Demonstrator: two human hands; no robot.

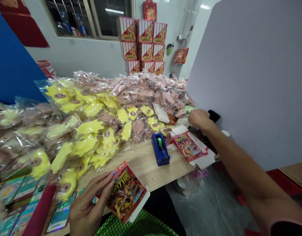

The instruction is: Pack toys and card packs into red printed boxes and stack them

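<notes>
Head view: red printed thin-cardboard box (128, 194), bottom centre of frame; left hand (85, 203) fingers pinching its left side. Likely light, stiffish, crushable, slightly slick; best held by edges. Right hand (199, 119), right of frame: fingers curled, grip unclear.

Passage: open strip of wooden tabletop (142, 167), between red box (127, 193) and blue tape dispenser (160, 157). Obstacles: bagged yellow figures (88, 127), heaped behind; printed carton (187, 146), right of dispenser; grey panel (251, 82), far right.
</notes>
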